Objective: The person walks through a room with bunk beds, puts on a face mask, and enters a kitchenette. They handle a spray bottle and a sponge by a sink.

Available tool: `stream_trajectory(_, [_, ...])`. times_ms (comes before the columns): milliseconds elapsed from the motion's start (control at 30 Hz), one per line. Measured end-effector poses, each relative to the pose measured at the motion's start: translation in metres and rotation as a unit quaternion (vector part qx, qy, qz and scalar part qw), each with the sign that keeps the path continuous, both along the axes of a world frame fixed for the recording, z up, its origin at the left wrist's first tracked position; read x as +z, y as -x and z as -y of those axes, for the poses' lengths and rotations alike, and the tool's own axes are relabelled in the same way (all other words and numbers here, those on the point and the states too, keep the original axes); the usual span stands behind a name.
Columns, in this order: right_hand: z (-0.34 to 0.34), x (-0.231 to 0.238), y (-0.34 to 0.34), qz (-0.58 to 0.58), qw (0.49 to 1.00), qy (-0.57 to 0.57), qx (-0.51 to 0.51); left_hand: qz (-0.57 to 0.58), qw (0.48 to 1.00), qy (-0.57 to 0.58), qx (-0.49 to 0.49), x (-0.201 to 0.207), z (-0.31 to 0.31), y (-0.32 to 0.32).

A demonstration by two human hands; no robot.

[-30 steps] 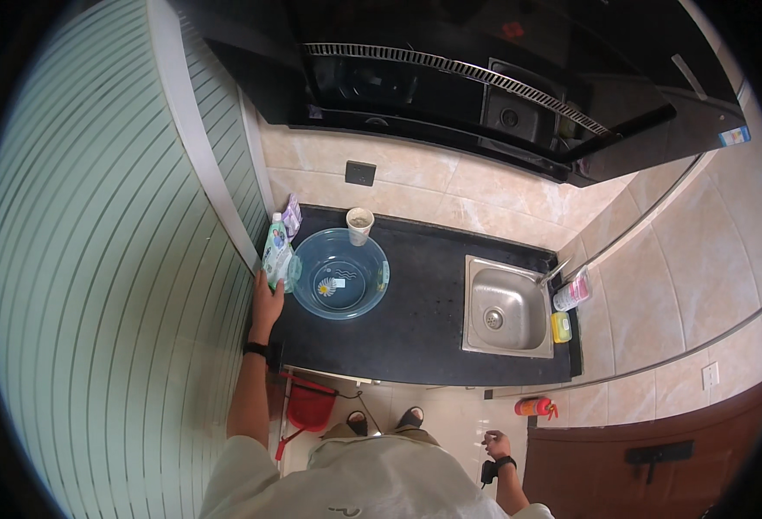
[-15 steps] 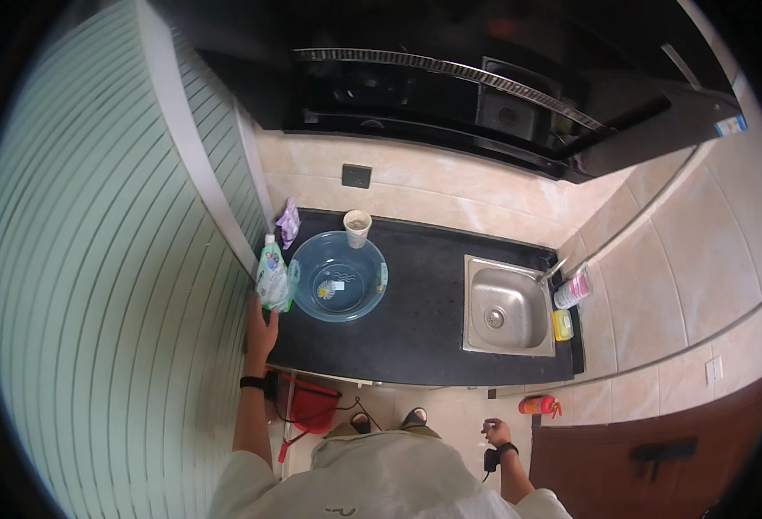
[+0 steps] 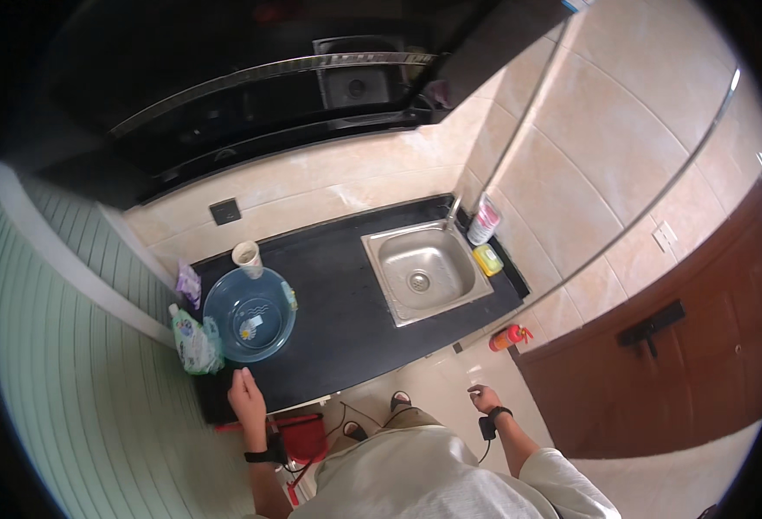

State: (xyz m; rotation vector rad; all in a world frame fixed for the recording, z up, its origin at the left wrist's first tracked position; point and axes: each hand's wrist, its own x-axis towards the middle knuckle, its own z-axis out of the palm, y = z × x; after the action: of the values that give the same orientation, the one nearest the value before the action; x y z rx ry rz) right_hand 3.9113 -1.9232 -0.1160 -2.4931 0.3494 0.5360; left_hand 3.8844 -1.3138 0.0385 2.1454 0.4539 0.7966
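Note:
My left hand (image 3: 247, 400) is at the front left edge of the counter with fingers extended and nothing in them, apart from the things above it. Nearest to it is a green and white soft pouch (image 3: 195, 342) with a white cap, leaning at the counter's left end. Beside the pouch stands a transparent blue plastic basin (image 3: 256, 342), with a daisy print and a white label inside. My right hand (image 3: 486, 399) hangs low over the floor, touching nothing, its fingers loosely bent and slightly apart. Each wrist wears a black band.
Behind the basin are a paper cup (image 3: 248, 258) and a purple packet (image 3: 188, 283). A steel sink (image 3: 397, 298) sits at right, beside a pink and white container (image 3: 484, 221) and a yellow box (image 3: 487, 259). On the floor are a fire extinguisher (image 3: 509, 337) and a red dustpan (image 3: 301, 437).
My left hand has come away from the pouch and moved back toward the counter's front edge. The view has turned right, so the counter appears tilted. My right hand still hangs low.

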Motion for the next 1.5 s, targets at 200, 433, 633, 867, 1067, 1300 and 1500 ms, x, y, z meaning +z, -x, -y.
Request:
stream_trajectory(200, [0.040, 0.004, 0.046, -0.011, 0.998, 0.009, -0.066, -0.040, 0.993, 0.002, -0.113, 0.009, 0.067, -0.045])
stream_trajectory(433, [0.117, -0.045, 0.110, -0.036, 0.988, -0.017, -0.148, -0.051, 0.978, 0.008, -0.201, 0.031, 0.135, -0.082])
stream_trajectory(633, [0.170, -0.063, 0.121, -0.094, 0.959, -0.099, -0.247, -0.045, 0.974, -0.040, -0.218, 0.042, 0.207, -0.104])
stream_trajectory(867, [0.267, -0.099, 0.082, 0.038, 0.982, -0.057, -0.173, -0.030, 0.958, -0.064, -0.278, 0.103, 0.336, -0.135])
stream_trajectory(1067, [0.292, 0.053, -0.033, 0.192, 0.970, -0.122, -0.087, -0.034, 0.960, -0.068, -0.270, 0.109, 0.415, -0.144])
stream_trajectory(1300, [0.272, 0.329, -0.103, 0.368, 0.892, -0.258, 0.055, -0.077, 0.953, -0.074, -0.283, 0.105, 0.464, -0.127])
stream_trajectory(1500, [0.263, 0.456, -0.128, 0.510, 0.680, -0.331, 0.409, -0.041, 0.963, -0.043, -0.263, 0.148, 0.463, -0.121])
